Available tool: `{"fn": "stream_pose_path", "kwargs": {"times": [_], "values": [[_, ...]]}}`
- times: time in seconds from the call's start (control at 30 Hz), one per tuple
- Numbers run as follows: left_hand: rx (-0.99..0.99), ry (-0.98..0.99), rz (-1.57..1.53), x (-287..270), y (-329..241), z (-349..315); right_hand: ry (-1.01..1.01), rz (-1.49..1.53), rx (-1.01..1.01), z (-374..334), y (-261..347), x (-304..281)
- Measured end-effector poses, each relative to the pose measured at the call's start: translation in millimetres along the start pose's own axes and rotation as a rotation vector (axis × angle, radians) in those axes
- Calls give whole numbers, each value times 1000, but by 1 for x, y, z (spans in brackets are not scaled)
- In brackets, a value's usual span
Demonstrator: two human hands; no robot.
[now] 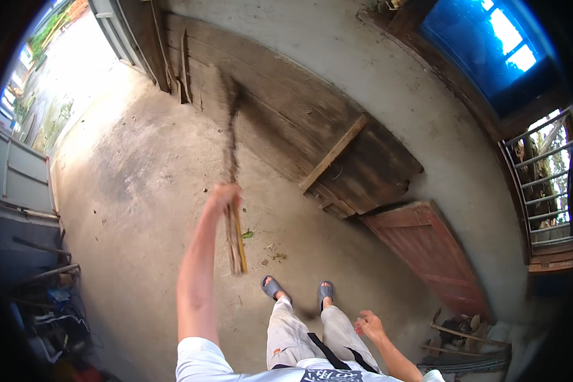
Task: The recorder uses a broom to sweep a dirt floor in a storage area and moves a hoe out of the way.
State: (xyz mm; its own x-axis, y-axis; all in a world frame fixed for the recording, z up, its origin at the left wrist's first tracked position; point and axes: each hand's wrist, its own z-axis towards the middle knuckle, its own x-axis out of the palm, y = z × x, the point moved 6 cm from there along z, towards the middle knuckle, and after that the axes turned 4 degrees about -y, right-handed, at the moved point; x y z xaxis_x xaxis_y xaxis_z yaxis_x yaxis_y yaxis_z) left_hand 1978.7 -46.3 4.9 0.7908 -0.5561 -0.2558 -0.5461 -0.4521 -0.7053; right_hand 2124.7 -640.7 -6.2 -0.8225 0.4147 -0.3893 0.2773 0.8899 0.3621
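My left hand (226, 192) is out in front at the end of a stretched arm, its fingers wrapped round a bundle of long sticks (235, 239). The lower end of the bundle shows several pale lengths and one yellowish one. Its thin upper part runs away from me toward the wooden boards and is smeared by motion, so I cannot tell its tip well. Low on the right, my right hand (370, 325) hangs beside my leg with its fingers loosely bent and apart, holding nothing.
Wide wooden boards (280, 121) and a reddish door panel (426, 248) lean on the right wall. A green leaf (247, 235) and crumbs lie on the concrete floor. Dark clutter (51, 312) is at the left, scrap wood (468, 337) at the right. A doorway opens far left.
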Motion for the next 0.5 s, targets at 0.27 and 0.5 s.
{"fn": "stream_pose_path", "kwargs": {"times": [0.27, 0.5], "values": [[-295, 242, -246, 65, 184, -164, 243, -7, -235, 30, 26, 61], [-180, 238, -266, 174, 251, -229, 716, 260, 83, -70, 135, 169]]}}
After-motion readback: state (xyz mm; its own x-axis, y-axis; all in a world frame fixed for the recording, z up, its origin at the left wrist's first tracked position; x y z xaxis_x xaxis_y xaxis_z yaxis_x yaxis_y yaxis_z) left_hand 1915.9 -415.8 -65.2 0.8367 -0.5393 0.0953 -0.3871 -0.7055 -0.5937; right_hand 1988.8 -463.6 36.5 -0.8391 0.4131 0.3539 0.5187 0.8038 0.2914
